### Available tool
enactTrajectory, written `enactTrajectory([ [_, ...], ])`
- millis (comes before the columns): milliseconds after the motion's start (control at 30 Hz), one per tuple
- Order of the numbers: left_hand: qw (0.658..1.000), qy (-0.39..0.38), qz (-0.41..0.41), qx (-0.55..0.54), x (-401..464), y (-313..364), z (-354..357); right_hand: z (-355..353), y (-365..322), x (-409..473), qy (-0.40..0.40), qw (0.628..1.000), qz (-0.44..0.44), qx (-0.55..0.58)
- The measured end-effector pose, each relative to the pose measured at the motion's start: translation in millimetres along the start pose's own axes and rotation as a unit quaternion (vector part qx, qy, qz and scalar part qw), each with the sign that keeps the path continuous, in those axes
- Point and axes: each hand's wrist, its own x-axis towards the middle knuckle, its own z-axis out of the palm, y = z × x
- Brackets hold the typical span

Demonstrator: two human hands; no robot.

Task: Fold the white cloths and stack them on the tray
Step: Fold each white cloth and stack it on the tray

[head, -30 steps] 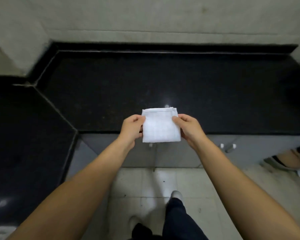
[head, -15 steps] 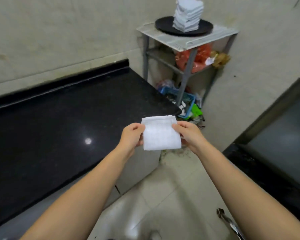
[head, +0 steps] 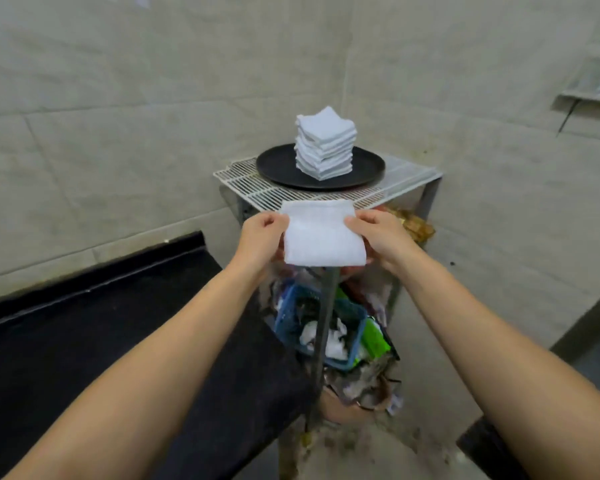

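Note:
A folded white cloth [head: 323,233] is held flat in the air just in front of the wire rack. My left hand [head: 261,237] pinches its left edge and my right hand [head: 378,233] pinches its right edge. Beyond it, a round black tray [head: 278,168] lies on the rack and carries a tall stack of folded white cloths [head: 324,147]. The held cloth is lower than the tray and nearer to me.
The white wire rack [head: 399,178] stands in the corner on grey metal legs. Under it sit a blue basket [head: 354,323] and assorted clutter. A black countertop [head: 118,334] runs along the left wall. A small wall shelf [head: 589,95] hangs at the far right.
The view has swung right from the black countertop to the corner rack, which now lies straight ahead and close. Both hands keep the same hold on the folded cloth.

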Motion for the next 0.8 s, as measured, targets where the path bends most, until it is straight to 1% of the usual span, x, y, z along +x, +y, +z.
enactTrajectory([
  [133, 0.999, 0.004, 0.031, -0.031, 92, 48, 33, -28, -41, 103, -0.023, 0.998, -0.047, -0.040],
  [267, 0.999, 0.008, 0.031, -0.018, 167, 81, 61, -45, -72, 193, -0.017, 0.995, -0.079, -0.055],
  [467, 0.996, 0.073, 0.038, -0.022, 265, 117, 89, -49, -104, 324, -0.067, 0.992, -0.096, -0.043],
  [633, 0.992, 0.121, -0.022, -0.020, 318, 107, 108, -49, -88, 399, -0.118, 0.983, -0.108, -0.084],
  [800, 0.987, 0.152, -0.049, -0.006, 331, 79, 116, -48, -60, 432, -0.183, 0.969, -0.123, -0.114],
])
